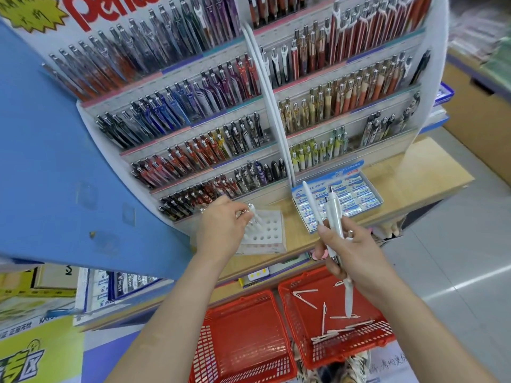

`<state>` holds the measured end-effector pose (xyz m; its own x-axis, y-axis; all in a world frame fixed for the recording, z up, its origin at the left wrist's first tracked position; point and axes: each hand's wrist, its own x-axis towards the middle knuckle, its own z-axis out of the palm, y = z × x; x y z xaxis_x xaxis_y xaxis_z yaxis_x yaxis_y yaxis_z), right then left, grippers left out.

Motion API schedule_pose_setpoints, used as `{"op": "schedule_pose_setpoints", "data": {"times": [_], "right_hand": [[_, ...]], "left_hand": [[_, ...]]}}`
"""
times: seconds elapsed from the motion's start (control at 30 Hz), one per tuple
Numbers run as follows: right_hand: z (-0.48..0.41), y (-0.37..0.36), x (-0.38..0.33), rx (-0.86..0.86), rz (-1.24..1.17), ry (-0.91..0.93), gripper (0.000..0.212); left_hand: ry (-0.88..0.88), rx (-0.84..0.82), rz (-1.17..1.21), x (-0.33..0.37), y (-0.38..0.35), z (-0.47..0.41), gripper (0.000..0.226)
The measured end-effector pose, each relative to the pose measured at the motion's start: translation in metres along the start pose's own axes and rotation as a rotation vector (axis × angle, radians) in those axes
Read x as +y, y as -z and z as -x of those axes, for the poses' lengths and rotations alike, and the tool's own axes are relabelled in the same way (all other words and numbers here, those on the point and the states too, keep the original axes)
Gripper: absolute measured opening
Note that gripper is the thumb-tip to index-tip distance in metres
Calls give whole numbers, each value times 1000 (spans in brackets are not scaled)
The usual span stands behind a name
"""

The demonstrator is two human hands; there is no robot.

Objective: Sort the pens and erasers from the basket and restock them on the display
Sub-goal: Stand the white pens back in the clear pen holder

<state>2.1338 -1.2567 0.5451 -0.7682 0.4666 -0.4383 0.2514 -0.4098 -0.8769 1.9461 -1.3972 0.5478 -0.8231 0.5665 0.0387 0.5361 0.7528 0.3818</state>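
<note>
Counter (414,172) above two baskets (243,327); left hand (221,228) pinches one pen (252,210), right hand (356,250) several pens (336,211).

White pens (336,214), red mesh baskets (243,333), blue-and-white erasers (359,193), a plain blue panel (69,175) and a pale wood-grain surface (420,172).

The left hand (221,229) pinches a white pen (251,209) over a white holder (269,230) with round holes, which stands on the wooden worktop (409,172). The right hand (356,251) grips a bunch of white pens (333,214) in front of a box of erasers (351,194). Below, a left basket (243,355) and a right basket (359,352), both red, sit side by side; loose pens (323,316) lie in the right one. Behind the worktop rises the tiered pen display (207,125)
</note>
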Motion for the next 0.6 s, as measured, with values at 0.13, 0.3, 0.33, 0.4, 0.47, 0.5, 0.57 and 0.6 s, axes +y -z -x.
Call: {"op": "schedule_pose_setpoints", "data": {"times": [0.13, 0.3, 0.33, 0.4, 0.47, 0.5, 0.57, 0.6], "right_hand": [[-3, -3, 0, 13, 0, 1, 27], [-5, -6, -1, 6, -12, 2, 22], [-5, -6, -1, 6, -11, 0, 23], [-6, -6, -2, 2, -8, -7, 22], [-5, -6, -5, -16, 8, -17, 19], [-5, -5, -7, -31, 15, -25, 18], [-5, -6, -9, -69, 19, -48, 16], [-5, -7, -11, -86, 22, -63, 14]], "left_hand": [[7, -38, -68, 3, -4, -2, 18], [11, -57, -128, 3, -5, -2, 17], [29, -66, -118, 4, -4, -2, 17], [73, -58, -56, 6, 0, 0, 22], [64, 7, 11, 11, 6, 6, 30], [20, 52, 49, 15, 10, 11, 32], [-153, 86, 124, 28, 16, 25, 36], [-269, 79, 106, 35, 17, 33, 38]]}}
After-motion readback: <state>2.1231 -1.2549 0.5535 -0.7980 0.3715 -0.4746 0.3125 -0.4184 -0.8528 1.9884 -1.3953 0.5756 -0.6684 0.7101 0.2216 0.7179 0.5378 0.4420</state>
